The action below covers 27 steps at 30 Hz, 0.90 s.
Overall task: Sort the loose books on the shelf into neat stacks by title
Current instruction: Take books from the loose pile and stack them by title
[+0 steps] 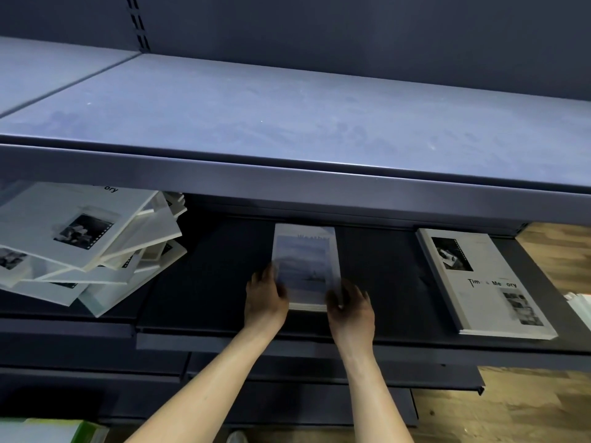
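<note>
A small book with a pale blue landscape cover (305, 263) lies on the dark shelf (211, 282), on top of a short stack whose page edges show below it. My left hand (265, 298) grips its left edge and my right hand (350, 310) grips its lower right corner. A messy pile of white books with black-and-white photos (83, 244) fills the shelf's left end. One white book titled "Time & Memory" (483, 282) lies flat at the right end.
An upper grey shelf (287, 123) overhangs the books and hides the back of the lower shelf. Wooden floor (524, 407) shows at the right. A green-and-white object (54, 431) sits at the bottom left. White items (580, 306) poke in at the right edge.
</note>
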{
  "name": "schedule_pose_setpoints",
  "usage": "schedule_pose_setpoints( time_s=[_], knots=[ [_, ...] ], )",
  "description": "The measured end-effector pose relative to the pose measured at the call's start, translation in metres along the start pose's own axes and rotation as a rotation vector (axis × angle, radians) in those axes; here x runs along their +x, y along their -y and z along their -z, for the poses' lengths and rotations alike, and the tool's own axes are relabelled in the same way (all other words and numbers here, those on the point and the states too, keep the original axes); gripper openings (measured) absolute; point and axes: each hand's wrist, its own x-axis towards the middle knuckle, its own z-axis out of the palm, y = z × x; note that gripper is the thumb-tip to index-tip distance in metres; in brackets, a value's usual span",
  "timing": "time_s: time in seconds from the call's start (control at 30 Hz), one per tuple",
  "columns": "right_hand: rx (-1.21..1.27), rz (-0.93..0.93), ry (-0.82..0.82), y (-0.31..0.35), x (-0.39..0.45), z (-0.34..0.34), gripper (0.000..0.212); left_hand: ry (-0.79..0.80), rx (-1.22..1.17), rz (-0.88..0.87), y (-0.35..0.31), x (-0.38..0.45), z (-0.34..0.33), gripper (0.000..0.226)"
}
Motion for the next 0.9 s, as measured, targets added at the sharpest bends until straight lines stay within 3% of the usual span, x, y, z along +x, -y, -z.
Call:
schedule_pose_setpoints(
  time_s=[0.23,0.4,0.6,0.7,0.9],
  knots=[
    [-0.018,-0.038,0.02,0.002,-0.002,0.004,0.036,0.031,0.039,-0.084,0.002,-0.01,0.018,0.058],
    [-0.009,0.036,0.019,0.021,-0.01,0.012,0.047,-0.008,0.118,-0.086,0.006,-0.023,0.037,0.053],
    [0.02,0.121,0.146,0.055,-0.021,0.014,0.057,-0.197,0.385,-0.134,0.01,-0.05,0.068,0.049],
    [-0.146,0.177,0.238,0.07,-0.025,0.013,0.061,-0.263,0.514,-0.219,0.016,-0.06,0.084,0.048],
    [-0.201,0.273,0.335,0.101,-0.04,0.008,0.063,-0.356,0.566,-0.241,0.026,-0.074,0.117,0.044]
  ],
)
